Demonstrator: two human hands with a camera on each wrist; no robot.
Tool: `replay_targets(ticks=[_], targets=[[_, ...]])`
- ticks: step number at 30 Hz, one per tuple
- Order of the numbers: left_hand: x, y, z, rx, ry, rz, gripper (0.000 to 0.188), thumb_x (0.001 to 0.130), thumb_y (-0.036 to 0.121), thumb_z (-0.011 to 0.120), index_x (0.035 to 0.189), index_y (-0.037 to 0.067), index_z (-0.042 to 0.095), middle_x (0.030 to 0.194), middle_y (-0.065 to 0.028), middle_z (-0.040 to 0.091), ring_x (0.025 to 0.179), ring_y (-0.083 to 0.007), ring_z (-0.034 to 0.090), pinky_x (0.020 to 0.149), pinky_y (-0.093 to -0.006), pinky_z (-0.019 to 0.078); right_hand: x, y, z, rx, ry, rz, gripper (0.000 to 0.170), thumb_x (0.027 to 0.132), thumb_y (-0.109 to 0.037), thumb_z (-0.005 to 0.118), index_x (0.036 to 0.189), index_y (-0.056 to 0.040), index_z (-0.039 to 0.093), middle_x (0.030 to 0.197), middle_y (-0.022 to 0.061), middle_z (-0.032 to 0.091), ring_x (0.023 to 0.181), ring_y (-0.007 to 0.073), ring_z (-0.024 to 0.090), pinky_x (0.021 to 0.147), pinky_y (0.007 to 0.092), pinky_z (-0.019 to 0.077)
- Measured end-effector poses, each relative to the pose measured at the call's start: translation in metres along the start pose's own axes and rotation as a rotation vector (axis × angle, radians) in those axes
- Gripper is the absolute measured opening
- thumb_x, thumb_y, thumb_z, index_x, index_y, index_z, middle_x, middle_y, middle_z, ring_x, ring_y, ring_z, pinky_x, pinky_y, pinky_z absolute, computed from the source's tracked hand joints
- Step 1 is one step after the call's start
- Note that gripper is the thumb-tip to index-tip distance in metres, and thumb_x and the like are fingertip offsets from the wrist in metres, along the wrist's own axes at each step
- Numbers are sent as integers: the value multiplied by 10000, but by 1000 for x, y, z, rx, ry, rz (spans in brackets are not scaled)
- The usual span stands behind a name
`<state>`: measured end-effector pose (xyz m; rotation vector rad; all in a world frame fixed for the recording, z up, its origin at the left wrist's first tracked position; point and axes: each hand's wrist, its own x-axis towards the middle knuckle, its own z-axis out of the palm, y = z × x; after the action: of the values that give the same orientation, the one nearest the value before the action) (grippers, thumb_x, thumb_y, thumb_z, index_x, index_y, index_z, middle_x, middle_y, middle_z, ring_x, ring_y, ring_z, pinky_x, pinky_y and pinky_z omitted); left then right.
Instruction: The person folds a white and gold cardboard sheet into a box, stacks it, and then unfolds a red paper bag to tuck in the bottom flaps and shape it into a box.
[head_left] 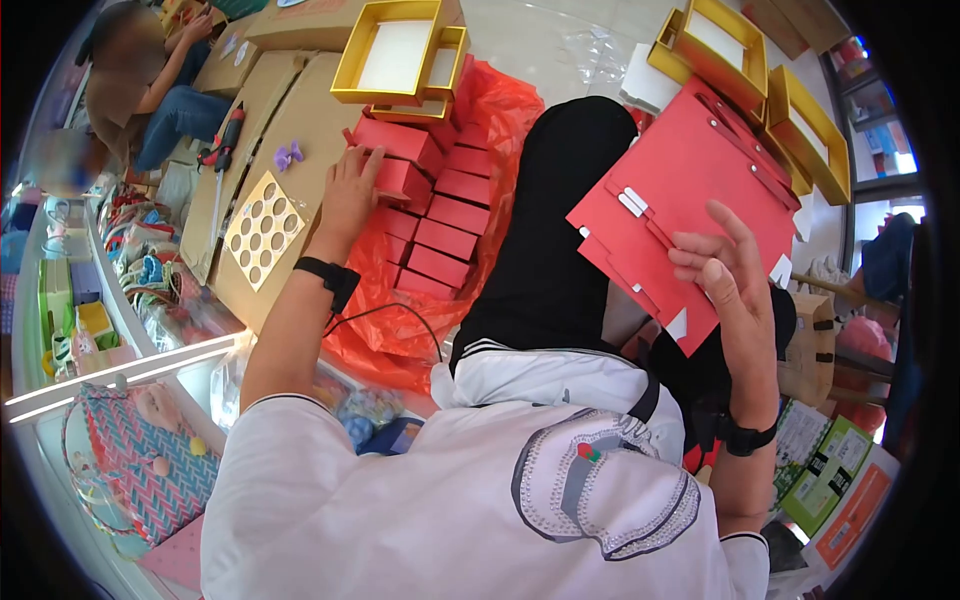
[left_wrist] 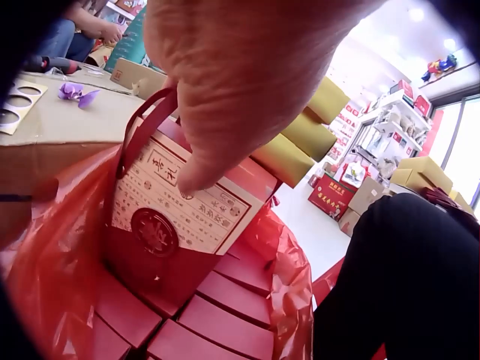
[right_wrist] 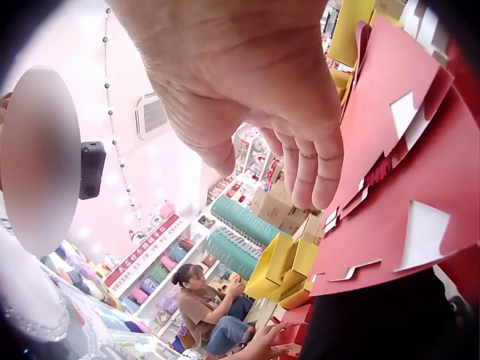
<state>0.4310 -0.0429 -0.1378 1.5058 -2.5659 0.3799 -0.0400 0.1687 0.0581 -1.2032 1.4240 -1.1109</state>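
My left hand (head_left: pixel 350 190) is at a red gift box (left_wrist: pixel 180 202) with a strap handle and a printed label, on top of the packed boxes. In the left wrist view the thumb (left_wrist: pixel 199 176) lies against the label side, and the other fingers are hidden behind the palm. More red boxes (head_left: pixel 440 240) stand in rows below it inside a red plastic bag (head_left: pixel 365 340). My right hand (head_left: pixel 735 290) hangs with loosely bent fingers and nothing in them, beside a stack of flat red die-cut card blanks (head_left: pixel 660 190) lying over my right leg.
Gold open trays (head_left: pixel 385 50) are stacked behind the bag; more gold trays (head_left: pixel 715 50) stand beyond the blanks. On the cardboard box (head_left: pixel 290 130) at left lie a sticker sheet (head_left: pixel 265 230), a purple bow (head_left: pixel 288 156) and a red-black tool (head_left: pixel 229 138). Another person (right_wrist: pixel 206 307) sits farther off.
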Motion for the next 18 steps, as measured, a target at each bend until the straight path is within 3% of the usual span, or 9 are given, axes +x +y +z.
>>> replay_targets(ticks=[3, 6, 8, 12, 16, 17, 18], targets=[[1, 5, -6, -5, 95, -29, 558, 801, 99, 746, 1338, 94, 595, 1332, -143, 587, 1290, -341, 549, 1074, -472, 418, -2, 4, -7, 27, 7, 5, 617, 1079, -324, 592, 1556, 13, 393, 1257, 173, 667, 1164, 217, 649, 1018, 354, 509], [-9, -5, 6, 91, -62, -10, 417, 832, 157, 730, 1226, 97, 609, 1218, -131, 606, 1197, -325, 576, 1026, -506, 419, -5, 11, -17, 83, 13, 10, 587, 1081, -298, 592, 1542, 15, 407, 1254, 164, 666, 1158, 211, 648, 1016, 350, 509], [-13, -5, 13, -3, 6, -7, 326, 839, 166, 717, 1141, 94, 616, 1137, -125, 614, 1137, -328, 580, 995, -504, 421, -8, 14, -24, 127, 12, 8, 566, 1082, -277, 593, 1532, 17, 416, 1253, 159, 666, 1157, 207, 647, 1014, 347, 510], [-6, 0, -9, 14, -46, -60, 327, 837, 131, 730, 1143, 81, 626, 1130, -126, 630, 1124, -340, 598, 948, -491, 453, -18, 16, -41, 175, 41, 51, 505, 1088, -239, 586, 1498, 20, 444, 1253, 160, 667, 1133, 201, 657, 1010, 335, 516], [19, 29, -54, -204, -114, -85, 264, 892, 107, 733, 1134, 45, 648, 1120, -145, 673, 1039, -340, 661, 873, -453, 516, -29, 26, -62, 168, 138, 58, 398, 1094, -232, 573, 1400, 19, 537, 1117, 120, 707, 977, 157, 694, 887, 303, 556], [27, 43, -66, -351, -115, -105, 240, 919, 114, 723, 1136, 34, 655, 1107, -139, 682, 1006, -315, 673, 860, -425, 526, -31, 28, -64, 153, 204, 34, 348, 1094, -225, 568, 1341, 20, 574, 1031, 84, 703, 866, 124, 688, 789, 272, 556], [36, 62, -78, -500, -115, -128, 220, 947, 120, 714, 1138, 22, 663, 1094, -134, 691, 972, -290, 685, 847, -398, 536, -33, 32, -70, 138, 241, 52, 340, 1093, -219, 567, 1336, 18, 576, 1017, 77, 695, 842, 116, 680, 769, 264, 552]])
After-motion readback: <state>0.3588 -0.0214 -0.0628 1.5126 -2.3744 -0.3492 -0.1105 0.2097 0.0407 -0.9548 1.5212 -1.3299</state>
